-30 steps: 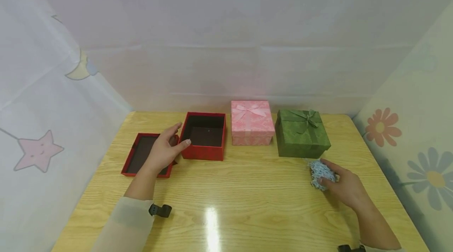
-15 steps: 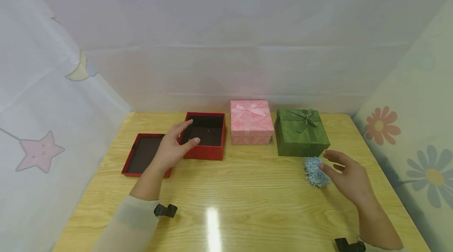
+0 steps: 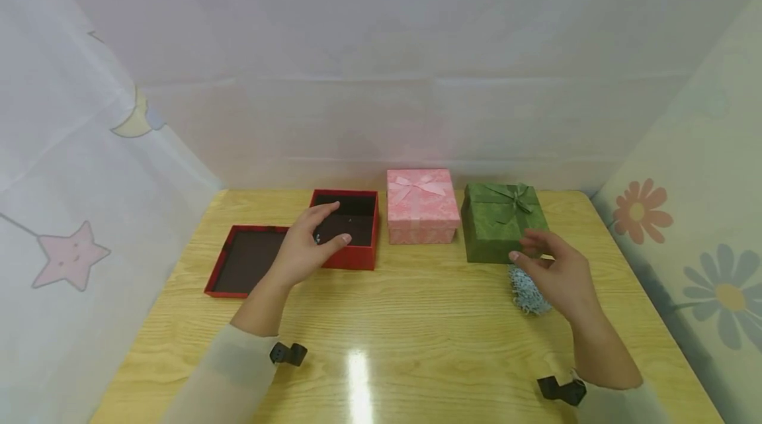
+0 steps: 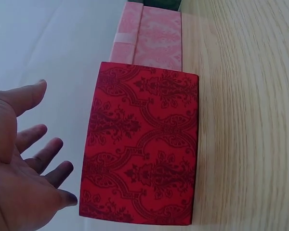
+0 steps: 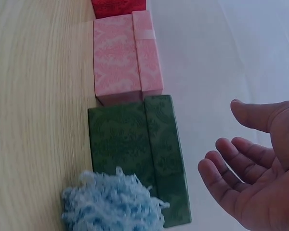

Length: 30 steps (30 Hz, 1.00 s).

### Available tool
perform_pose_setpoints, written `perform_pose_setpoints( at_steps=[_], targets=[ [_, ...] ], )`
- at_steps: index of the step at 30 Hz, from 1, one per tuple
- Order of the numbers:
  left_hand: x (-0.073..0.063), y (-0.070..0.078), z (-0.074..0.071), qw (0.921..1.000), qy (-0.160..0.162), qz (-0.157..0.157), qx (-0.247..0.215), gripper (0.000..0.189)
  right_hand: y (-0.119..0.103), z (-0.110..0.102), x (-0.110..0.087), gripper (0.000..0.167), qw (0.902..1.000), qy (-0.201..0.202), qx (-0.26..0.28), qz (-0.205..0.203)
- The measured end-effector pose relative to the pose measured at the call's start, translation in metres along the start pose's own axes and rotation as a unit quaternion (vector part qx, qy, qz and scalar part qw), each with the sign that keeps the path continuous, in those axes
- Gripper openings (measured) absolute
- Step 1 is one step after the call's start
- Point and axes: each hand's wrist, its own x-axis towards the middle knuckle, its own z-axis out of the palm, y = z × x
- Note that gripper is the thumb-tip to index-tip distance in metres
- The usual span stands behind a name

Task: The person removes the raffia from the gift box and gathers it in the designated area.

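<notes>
Over on the left of the frame, a pink star [image 3: 71, 253] smiles from the wall cloth, and here's the red lid [image 3: 245, 264] lying on the wooden tabletop [image 3: 428, 331], dark inside facing up. Next comes my left hand [image 3: 302, 251], thumb and fingers spread wide with nothing gripped, across the near left corner of the topless red box [image 3: 354, 257]; whether a fingertip touches the rim, I can't tell. Just left of centre, that box shows its dark interior. Right beside it, just past centre, sits the pink gift box [image 3: 423, 209], ribbon bow on top, and then the green gift box [image 3: 499, 224] with its own bow. Now the lower right: the shaggy light-blue bundle [image 3: 527, 293] rests on the table just in front of the green box, partly covered in the head view by my right hand [image 3: 562, 272]. That hand is loosely curved, thumb well apart from the fingers, a wide and unfilled grip. At the far right, an orange flower [image 3: 639, 211] and a grey-blue flower [image 3: 729, 298] decorate the cloth.
</notes>
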Motion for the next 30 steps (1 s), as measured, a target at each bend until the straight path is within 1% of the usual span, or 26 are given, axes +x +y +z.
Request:
perform_pose_setpoints(
  at_steps=[4,7,11,15,18,22,26,30],
  targets=[
    [0.005,0.005,0.006,0.9997,0.001,0.019,0.015,0.073,-0.008,0.009,0.012,0.062,0.9999,-0.007,0.004,-0.007],
    [0.009,0.009,0.011,0.9990,0.000,0.027,0.034,0.073,-0.012,0.017,0.021,0.063,0.9997,-0.014,0.002,-0.019],
    [0.014,0.014,0.018,0.9983,-0.010,0.021,0.054,0.073,-0.018,0.027,0.035,0.066,0.9990,-0.025,-0.010,-0.036],
    [0.021,0.018,0.025,0.9977,-0.022,0.017,0.062,0.073,-0.024,0.037,0.048,0.066,0.9975,-0.035,-0.028,-0.054],
    [0.027,0.019,0.032,0.9967,-0.031,0.024,0.071,0.074,-0.029,0.045,0.057,0.065,0.9962,-0.047,-0.042,-0.060],
    [0.035,0.021,0.039,0.9957,-0.033,0.035,0.080,0.075,-0.031,0.054,0.067,0.066,0.9942,-0.061,-0.057,-0.068],
    [0.044,0.022,0.046,0.9938,-0.031,0.047,0.096,0.074,-0.031,0.063,0.077,0.063,0.9925,-0.057,-0.073,-0.080],
    [0.052,0.024,0.052,0.9906,-0.034,0.051,0.122,0.076,-0.031,0.069,0.085,0.062,0.9905,-0.055,-0.096,-0.082]
  ],
)
